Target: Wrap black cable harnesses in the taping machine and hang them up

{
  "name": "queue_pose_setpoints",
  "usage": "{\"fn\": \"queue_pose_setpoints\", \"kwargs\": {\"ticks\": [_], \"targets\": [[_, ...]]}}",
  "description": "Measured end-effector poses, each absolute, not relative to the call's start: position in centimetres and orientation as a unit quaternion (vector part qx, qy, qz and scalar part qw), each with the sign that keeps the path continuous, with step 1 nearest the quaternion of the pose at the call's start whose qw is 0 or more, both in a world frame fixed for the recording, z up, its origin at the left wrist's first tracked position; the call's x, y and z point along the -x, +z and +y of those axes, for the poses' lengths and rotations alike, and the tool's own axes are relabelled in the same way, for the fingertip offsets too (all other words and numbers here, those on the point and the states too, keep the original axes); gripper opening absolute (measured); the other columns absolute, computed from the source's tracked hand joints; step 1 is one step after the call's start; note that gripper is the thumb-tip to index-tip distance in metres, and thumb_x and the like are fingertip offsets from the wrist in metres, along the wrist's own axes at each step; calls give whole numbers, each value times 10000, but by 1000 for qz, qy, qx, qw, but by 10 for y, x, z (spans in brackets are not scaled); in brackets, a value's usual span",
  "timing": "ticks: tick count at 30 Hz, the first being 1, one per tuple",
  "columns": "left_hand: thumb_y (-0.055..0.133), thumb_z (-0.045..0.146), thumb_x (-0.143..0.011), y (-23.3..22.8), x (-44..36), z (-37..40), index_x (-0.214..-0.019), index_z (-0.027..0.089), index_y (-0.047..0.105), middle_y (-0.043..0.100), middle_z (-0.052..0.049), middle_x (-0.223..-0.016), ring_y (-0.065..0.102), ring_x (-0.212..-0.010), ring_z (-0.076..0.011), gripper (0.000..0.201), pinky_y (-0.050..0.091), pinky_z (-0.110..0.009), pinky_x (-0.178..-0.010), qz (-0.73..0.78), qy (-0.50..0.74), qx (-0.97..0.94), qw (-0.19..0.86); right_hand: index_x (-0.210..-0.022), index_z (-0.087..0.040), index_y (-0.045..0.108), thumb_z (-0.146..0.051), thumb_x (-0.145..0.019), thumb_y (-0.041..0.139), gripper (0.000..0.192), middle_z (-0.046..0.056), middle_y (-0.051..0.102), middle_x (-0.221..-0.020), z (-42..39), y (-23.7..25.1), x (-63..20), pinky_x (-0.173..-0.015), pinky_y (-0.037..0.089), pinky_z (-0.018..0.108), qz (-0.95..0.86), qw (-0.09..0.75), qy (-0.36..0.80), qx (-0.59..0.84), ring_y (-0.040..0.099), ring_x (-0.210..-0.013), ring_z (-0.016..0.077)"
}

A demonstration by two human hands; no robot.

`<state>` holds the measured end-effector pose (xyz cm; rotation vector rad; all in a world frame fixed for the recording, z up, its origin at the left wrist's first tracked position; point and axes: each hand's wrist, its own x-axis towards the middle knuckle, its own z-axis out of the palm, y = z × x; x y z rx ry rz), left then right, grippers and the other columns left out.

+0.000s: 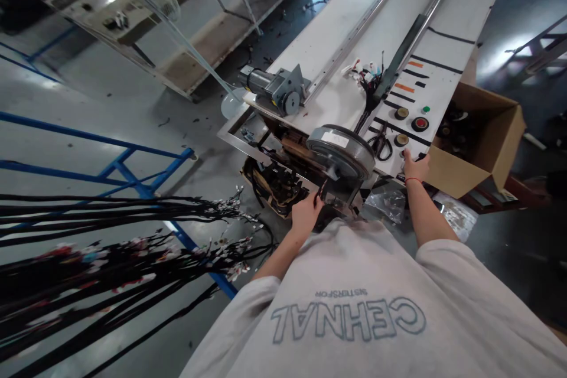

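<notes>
My left hand (305,212) is closed in a pinch at the near end of the bench. A thin dark strip or cable end sticks out from its fingers, too small to name. Beyond it a large grey wheel-like roll (361,153) with a white label sits at the bench end. My right hand (416,168) is curled at the bench's right edge, thumb up beside a round brass-coloured knob (401,140). Something small and black shows at its fingers. Black-handled scissors (383,146) lie between the roll and the knobs. A black wire harness (368,97) runs from behind the roll along the bench.
The long white bench (328,53) carries a motor (270,87), metal rails, a red button (420,123) and a green button (426,110). An open cardboard box (460,171) stands right. Black cable bundles (110,266) hang on a blue frame (133,180) at left.
</notes>
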<state>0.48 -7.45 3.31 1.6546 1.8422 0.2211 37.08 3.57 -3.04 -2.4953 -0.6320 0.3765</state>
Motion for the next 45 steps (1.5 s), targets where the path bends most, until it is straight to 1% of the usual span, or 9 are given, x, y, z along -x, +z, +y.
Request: {"fn": "queue_pose_setpoints", "kwargs": {"ticks": [6, 17, 20, 24, 26, 29, 36, 40, 45], "targets": [[479, 278, -968, 24, -19, -48, -1082, 178, 683, 763, -104, -883, 714, -844, -222, 254, 454, -260, -765, 696, 103, -648, 293, -1428, -90, 407, -639, -822, 652, 854, 247, 602, -1286, 35, -29, -370, -1000, 438, 492, -243, 258, 146, 923, 575, -1192, 380], [417, 295, -960, 11, -20, -38, -836, 187, 645, 727, -52, -721, 685, -694, -180, 281, 504, -290, -758, 642, 241, -588, 428, -1427, -84, 443, -660, -805, 641, 871, 262, 614, -1267, 35, -29, -368, -999, 440, 502, -240, 247, 133, 929, 589, -1178, 405], [475, 397, -933, 3, -14, -33, -920, 169, 639, 741, -67, -777, 697, -710, -191, 281, 542, -312, -748, 605, 305, -504, 536, -1417, -96, 445, -669, -805, 623, 857, 253, 616, -1270, 35, -25, -367, -994, 445, 496, -241, 249, 139, 928, 592, -1181, 398], [468, 622, -905, -12, -11, -21, -1093, 155, 593, 746, -100, -844, 726, -720, -212, 518, 570, -333, -683, 575, 347, -308, 674, -1369, -139, 486, -696, -822, 555, 784, 219, 636, -1251, 27, -19, -366, -962, 482, 475, -234, 270, 170, 918, 616, -1156, 384], [443, 691, -893, -20, -13, -6, -1206, 205, 540, 738, -97, -929, 731, -682, -206, 586, 565, -319, -608, 600, 373, -242, 665, -1339, -175, 510, -716, -819, 528, 751, 195, 642, -1251, 25, -20, -366, -951, 500, 472, -243, 281, 190, 909, 624, -1152, 372], [476, 608, -931, -21, -19, 18, -1316, 273, 448, 707, -88, -1067, 737, -737, -173, 511, 596, -308, -674, 597, 455, -215, 625, -1326, -183, 522, -741, -803, 511, 765, 200, 648, -1243, 26, -25, -367, -952, 501, 501, -247, 300, 183, 903, 624, -1152, 383], [623, 406, -914, 4, -6, 28, -957, 201, 587, 695, -54, -855, 717, -704, -156, 212, 598, -281, -681, 601, 450, -187, 633, -1341, -202, 481, -782, -811, 452, 786, 187, 617, -1314, 23, -25, -368, -953, 488, 480, -245, 289, 194, 905, 610, -1185, 388], [560, 431, -943, 6, 2, 27, -869, 186, 623, 711, -77, -834, 745, -830, -176, 264, 578, -263, -748, 627, 397, -211, 636, -1338, -168, 476, -793, -798, 468, 825, 214, 613, -1303, 25, -25, -366, -942, 486, 477, -240, 271, 189, 913, 612, -1178, 390], [514, 620, -914, 4, 3, 30, -926, 189, 597, 726, -116, -970, 724, -984, -199, 440, 549, -245, -754, 634, 351, -259, 638, -1311, -188, 499, -806, -772, 511, 820, 218, 620, -1286, 27, -27, -367, -915, 495, 463, -234, 275, 185, 914, 619, -1158, 395]]}}
